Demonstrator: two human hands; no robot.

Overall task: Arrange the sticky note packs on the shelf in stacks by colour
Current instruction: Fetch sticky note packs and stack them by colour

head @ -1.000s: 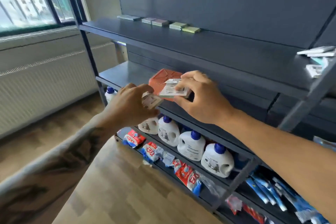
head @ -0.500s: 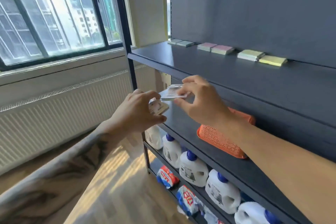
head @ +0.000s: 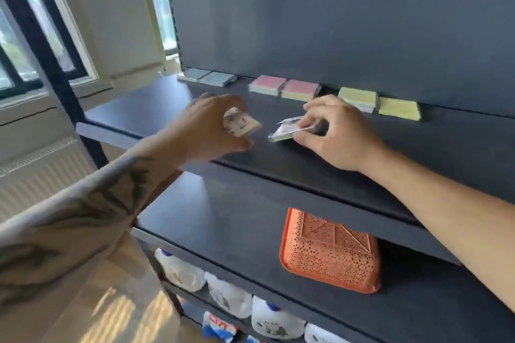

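Observation:
Sticky note packs lie in a row along the back of the dark top shelf (head: 320,164): two pale blue-green packs (head: 207,77), two pink packs (head: 284,87) and two yellow packs (head: 379,103). My left hand (head: 211,125) grips one wrapped pack (head: 241,125) with its printed label facing me, above the shelf's left part. My right hand (head: 337,131) pinches another wrapped pack (head: 292,129), tilted, just above the shelf in front of the pink and yellow packs. The colours of the two held packs do not show clearly.
An orange perforated basket (head: 331,256) lies upside down on the shelf below. White detergent jugs (head: 228,298) stand on the lower shelf. A window and a white radiator (head: 36,175) are to the left, with wooden floor beneath.
Both hands have risen from the middle shelf's front edge to over the top shelf, each still holding its pack. The view has swung closer to the row of packs.

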